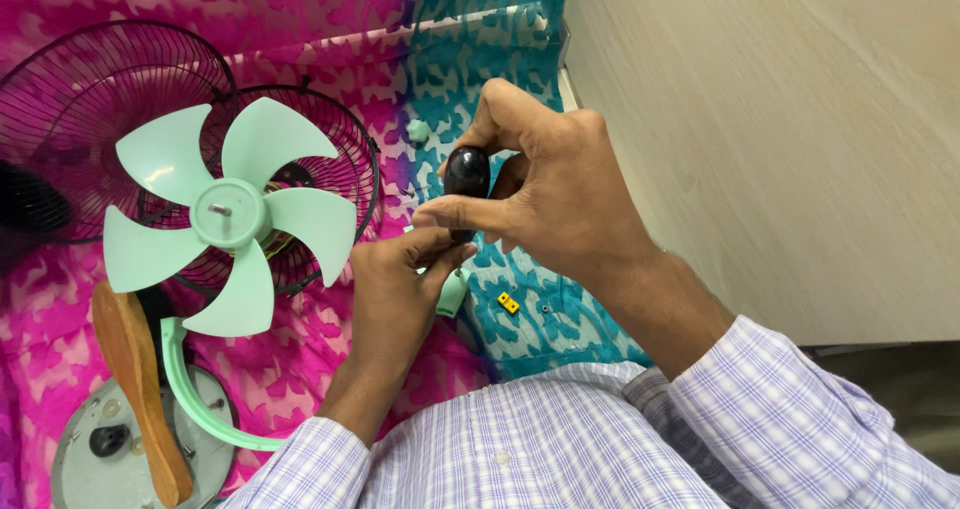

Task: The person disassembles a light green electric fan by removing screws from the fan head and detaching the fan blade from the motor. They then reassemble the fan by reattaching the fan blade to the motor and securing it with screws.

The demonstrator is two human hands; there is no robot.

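And there was the right hand (555, 184), fingers curled tight around the rounded black handle of a screwdriver (466, 173), thumb and forefinger pinched across its lower part, handle end pointing up toward the camera. Just below it, the left hand (398, 284) was closed in a loose grip on a small mint-green plastic part (452, 294), fingertips meeting the tool's lower end right where the two hands touched. The shaft itself was hidden between the fingers, so its tip could not be made out.

All of this sat above a pink and teal patterned cloth (300, 49). Out to the left lay the mint-green fan blade (232, 212), five paddles spread, resting on a dark wire fan guard (330, 149), with a second guard (90, 99) overlapping behind it. Down in the lower left corner, a wooden piece (135, 354) lay across a round grey base plate (95, 459), and a curved mint-green bracket (195, 394) swept beside it. A small yellow piece (508, 303) rested on the teal stretch of cloth just right of the hands, and a little green knob (418, 129) sat above them. A pale wooden surface (780, 129) filled the right side. Checked shirt sleeves (560, 439) framed the bottom.
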